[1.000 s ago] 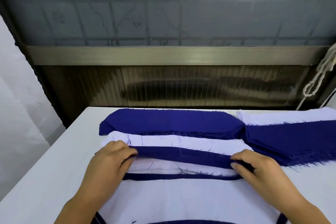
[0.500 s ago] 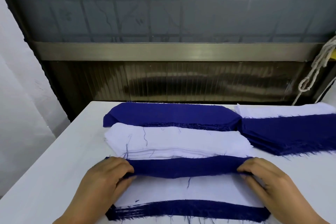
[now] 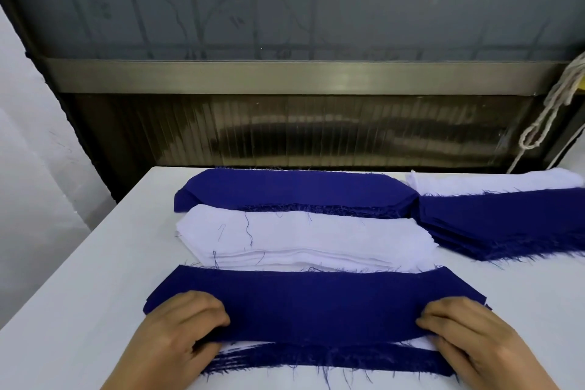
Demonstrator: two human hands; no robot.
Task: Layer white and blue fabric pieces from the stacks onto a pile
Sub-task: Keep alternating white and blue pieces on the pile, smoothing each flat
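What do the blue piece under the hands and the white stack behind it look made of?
Blue piece: looks like matte woven cloth; its cut edges fray into loose threads. White stack: thin white woven fabric, apparently lighter, layered edges visible, stray blue threads on top. Fibre type cannot be told.

The pile (image 3: 316, 355) lies nearest on the table (image 3: 79, 279). Two stacks (image 3: 300, 241) lie behind it. Two more stacks (image 3: 506, 218) lie at the right.
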